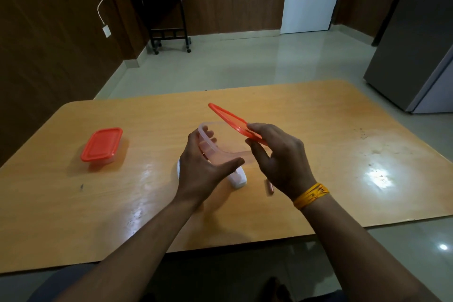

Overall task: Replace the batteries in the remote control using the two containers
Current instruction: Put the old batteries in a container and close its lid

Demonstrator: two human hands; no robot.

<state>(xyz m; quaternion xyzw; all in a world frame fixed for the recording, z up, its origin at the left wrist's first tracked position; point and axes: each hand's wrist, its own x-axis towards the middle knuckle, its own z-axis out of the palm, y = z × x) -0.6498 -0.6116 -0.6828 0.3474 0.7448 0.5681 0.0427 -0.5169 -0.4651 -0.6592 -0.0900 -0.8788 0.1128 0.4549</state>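
Note:
My left hand (206, 167) grips a clear plastic container (220, 144), lifted and tilted above the wooden table (318, 154). Its orange lid (230, 119) is off and tilted, pinched at its near end by my right hand (277, 157). Under my left hand lies the white remote control (237, 180), mostly hidden. A small copper-coloured battery (269, 187) lies on the table just right of the remote, below my right hand. A second container with its orange lid on (101, 145) sits at the table's left.
The table's near edge runs just below my forearms. Beyond the far edge is tiled floor, a black side table (169, 19) with a small pot by the wall, and a grey fridge (416, 44) at the right.

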